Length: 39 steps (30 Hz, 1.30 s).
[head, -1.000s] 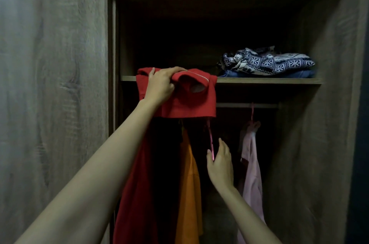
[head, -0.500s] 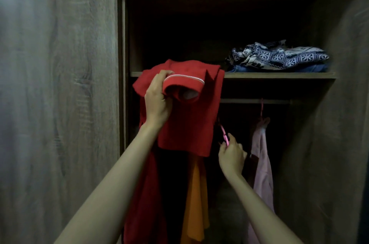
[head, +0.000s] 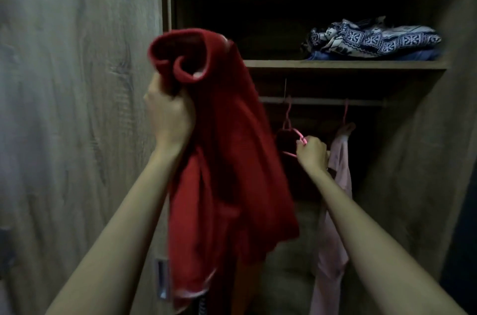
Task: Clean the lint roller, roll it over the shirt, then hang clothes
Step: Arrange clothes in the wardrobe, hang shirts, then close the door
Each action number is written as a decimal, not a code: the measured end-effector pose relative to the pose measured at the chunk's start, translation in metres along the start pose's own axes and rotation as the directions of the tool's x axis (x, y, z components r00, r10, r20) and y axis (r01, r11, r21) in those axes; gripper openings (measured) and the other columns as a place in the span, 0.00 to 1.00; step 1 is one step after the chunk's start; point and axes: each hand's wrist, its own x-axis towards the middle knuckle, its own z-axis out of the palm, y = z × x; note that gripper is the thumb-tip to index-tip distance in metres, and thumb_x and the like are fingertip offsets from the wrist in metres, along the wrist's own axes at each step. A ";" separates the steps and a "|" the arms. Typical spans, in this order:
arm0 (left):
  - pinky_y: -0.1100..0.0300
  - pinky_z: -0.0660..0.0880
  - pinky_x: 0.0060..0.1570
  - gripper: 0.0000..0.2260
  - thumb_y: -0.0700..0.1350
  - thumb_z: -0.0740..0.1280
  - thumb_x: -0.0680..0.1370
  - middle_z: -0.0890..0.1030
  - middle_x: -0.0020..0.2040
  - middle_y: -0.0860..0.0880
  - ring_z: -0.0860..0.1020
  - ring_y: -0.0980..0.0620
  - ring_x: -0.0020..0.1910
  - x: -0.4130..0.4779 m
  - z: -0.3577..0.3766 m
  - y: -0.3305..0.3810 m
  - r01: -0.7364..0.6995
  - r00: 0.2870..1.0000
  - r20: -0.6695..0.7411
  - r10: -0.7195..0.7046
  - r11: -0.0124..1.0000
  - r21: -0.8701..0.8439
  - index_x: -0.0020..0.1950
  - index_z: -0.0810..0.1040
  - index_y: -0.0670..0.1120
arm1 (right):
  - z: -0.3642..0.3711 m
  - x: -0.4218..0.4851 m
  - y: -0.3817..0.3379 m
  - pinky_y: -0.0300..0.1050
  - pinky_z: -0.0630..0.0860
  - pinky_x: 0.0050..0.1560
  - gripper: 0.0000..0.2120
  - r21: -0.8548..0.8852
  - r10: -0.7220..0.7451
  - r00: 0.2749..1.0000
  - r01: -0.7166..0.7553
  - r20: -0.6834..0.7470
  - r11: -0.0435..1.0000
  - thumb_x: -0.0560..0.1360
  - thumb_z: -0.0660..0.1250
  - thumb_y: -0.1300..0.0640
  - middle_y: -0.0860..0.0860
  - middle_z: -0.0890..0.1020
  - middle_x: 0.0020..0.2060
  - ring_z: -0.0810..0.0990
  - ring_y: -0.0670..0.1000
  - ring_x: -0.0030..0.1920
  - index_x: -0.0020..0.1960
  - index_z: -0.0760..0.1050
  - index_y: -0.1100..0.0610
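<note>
Head view: left hand (head: 169,113) clenched round a bunch of the red shirt (head: 232,160), holding it up in front of the open wardrobe, cloth draping down past the forearm. Right hand (head: 311,153) curled, fingers pinching the pink hanger (head: 296,132) hooked on the rail (head: 322,101). Just right hangs a pale pink garment (head: 335,185); folded patterned clothes (head: 374,38) sit on the shelf (head: 335,64) above

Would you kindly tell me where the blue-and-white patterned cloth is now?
Head view, upper right: the patterned cloth lies on the wardrobe shelf, atop a folded blue garment, above the rail and the hanging pink garment.
</note>
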 end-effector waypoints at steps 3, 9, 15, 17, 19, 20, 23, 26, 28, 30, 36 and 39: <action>0.59 0.72 0.39 0.11 0.36 0.61 0.71 0.82 0.40 0.47 0.75 0.59 0.37 -0.039 -0.005 0.012 -0.092 0.972 0.220 0.084 0.995 0.025 0.48 0.80 0.44 | -0.002 -0.003 0.001 0.54 0.69 0.57 0.12 -0.003 0.023 1.000 -0.023 -0.006 1.000 0.79 0.59 0.59 0.62 0.82 0.49 0.78 0.64 0.54 0.55 0.79 0.62; 0.54 0.72 0.40 0.07 0.38 0.65 0.75 0.84 0.40 0.47 0.81 0.47 0.42 -0.105 -0.017 -0.022 0.032 0.891 0.437 -0.121 0.978 0.207 0.47 0.81 0.46 | 0.003 -0.005 0.002 0.54 0.68 0.58 0.13 0.018 0.098 0.995 -0.098 0.030 0.995 0.79 0.59 0.57 0.62 0.82 0.50 0.77 0.63 0.54 0.54 0.79 0.62; 0.56 0.68 0.35 0.12 0.44 0.67 0.77 0.79 0.32 0.47 0.75 0.54 0.33 -0.116 -0.027 -0.028 0.185 0.860 0.412 -0.302 0.935 0.301 0.36 0.77 0.41 | 0.009 -0.009 0.005 0.56 0.68 0.59 0.14 -0.014 0.074 0.997 -0.074 -0.010 0.997 0.81 0.56 0.57 0.62 0.81 0.51 0.77 0.64 0.55 0.55 0.77 0.64; 0.60 0.65 0.31 0.16 0.46 0.67 0.77 0.73 0.28 0.49 0.68 0.58 0.29 -0.116 -0.029 -0.024 0.205 0.851 0.409 -0.330 0.925 0.320 0.32 0.72 0.42 | 0.012 -0.009 0.008 0.57 0.68 0.58 0.14 -0.013 0.058 0.998 -0.058 -0.031 0.998 0.81 0.55 0.57 0.63 0.81 0.50 0.77 0.64 0.55 0.55 0.76 0.65; 0.56 0.68 0.32 0.19 0.50 0.67 0.77 0.74 0.29 0.42 0.69 0.54 0.30 -0.115 -0.030 -0.023 0.231 0.843 0.405 -0.354 0.918 0.322 0.34 0.73 0.37 | 0.014 -0.009 0.011 0.58 0.67 0.60 0.14 0.009 0.052 0.998 -0.052 -0.042 0.999 0.81 0.55 0.57 0.63 0.81 0.50 0.77 0.64 0.55 0.56 0.75 0.65; 0.52 0.69 0.34 0.20 0.51 0.67 0.77 0.77 0.32 0.37 0.71 0.52 0.32 -0.114 -0.029 -0.022 0.240 0.841 0.403 -0.361 0.917 0.320 0.37 0.74 0.34 | 0.015 -0.010 0.013 0.59 0.67 0.60 0.14 0.018 0.051 0.998 -0.050 -0.046 0.999 0.81 0.55 0.57 0.62 0.81 0.49 0.77 0.64 0.55 0.56 0.75 0.65; 0.53 0.69 0.34 0.21 0.53 0.66 0.78 0.80 0.35 0.38 0.74 0.50 0.34 -0.114 -0.029 -0.022 0.272 0.839 0.389 -0.381 0.912 0.307 0.41 0.77 0.34 | 0.016 -0.013 0.016 0.58 0.66 0.60 0.14 0.009 0.034 0.998 -0.033 -0.061 0.999 0.81 0.55 0.57 0.62 0.82 0.49 0.78 0.63 0.55 0.56 0.74 0.65; 0.53 0.70 0.34 0.21 0.54 0.66 0.78 0.79 0.34 0.39 0.73 0.51 0.32 -0.114 -0.027 -0.025 0.308 0.829 0.384 -0.406 0.906 0.291 0.41 0.77 0.34 | 0.017 -0.012 0.016 0.58 0.67 0.59 0.13 0.001 0.019 0.996 -0.019 -0.083 1.000 0.81 0.55 0.58 0.61 0.82 0.47 0.78 0.62 0.53 0.56 0.75 0.65; 0.53 0.69 0.34 0.23 0.54 0.65 0.78 0.77 0.32 0.40 0.72 0.50 0.32 -0.115 -0.026 -0.027 0.330 0.821 0.382 -0.424 0.899 0.289 0.41 0.76 0.33 | 0.018 -0.009 0.017 0.59 0.69 0.58 0.13 0.006 0.015 0.995 -0.015 -0.101 1.000 0.81 0.56 0.58 0.61 0.82 0.46 0.79 0.62 0.52 0.56 0.75 0.65; 0.54 0.66 0.33 0.23 0.54 0.65 0.78 0.74 0.30 0.43 0.70 0.50 0.30 -0.116 -0.025 -0.028 0.348 0.817 0.375 -0.438 0.893 0.286 0.40 0.75 0.32 | 0.020 -0.006 0.020 0.60 0.72 0.56 0.13 0.023 0.012 0.993 -0.009 -0.119 1.000 0.81 0.56 0.58 0.61 0.82 0.45 0.80 0.61 0.50 0.55 0.75 0.64; 0.53 0.64 0.32 0.22 0.52 0.65 0.79 0.72 0.28 0.47 0.70 0.51 0.29 -0.114 -0.016 -0.025 0.342 0.820 0.369 -0.437 0.892 0.296 0.37 0.73 0.34 | 0.019 -0.006 0.022 0.57 0.70 0.55 0.14 0.045 -0.073 0.971 0.085 -0.227 0.995 0.82 0.54 0.56 0.60 0.82 0.43 0.79 0.60 0.49 0.54 0.74 0.64; 0.54 0.66 0.34 0.22 0.53 0.65 0.78 0.75 0.30 0.45 0.73 0.49 0.31 -0.111 -0.011 -0.025 0.335 0.820 0.375 -0.432 0.894 0.297 0.39 0.75 0.33 | 0.014 -0.017 0.022 0.54 0.69 0.53 0.14 0.073 -0.128 0.963 0.149 -0.236 0.986 0.81 0.55 0.56 0.59 0.81 0.41 0.79 0.59 0.47 0.55 0.75 0.63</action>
